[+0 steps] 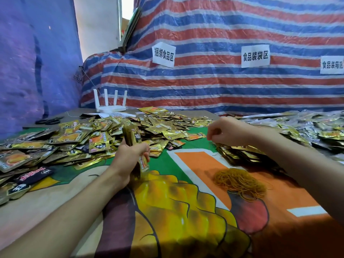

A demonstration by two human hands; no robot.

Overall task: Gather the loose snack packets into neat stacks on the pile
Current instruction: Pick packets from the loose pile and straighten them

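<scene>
Loose snack packets [74, 135] cover the worktop's [162, 164] left side and far edge. Beside that heap, the left hand [128, 157] grips an upright stack of packets [133, 138]. Rubber bands [240, 181] lie right of centre. The right hand [223, 132] hovers with its fingers curled above bundled packets [238, 154]; whether it pinches anything cannot be told.

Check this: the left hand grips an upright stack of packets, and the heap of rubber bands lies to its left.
Wrong side. In the head view the left hand does grip an upright stack of packets, but the heap of rubber bands lies to its right, not its left.
</scene>
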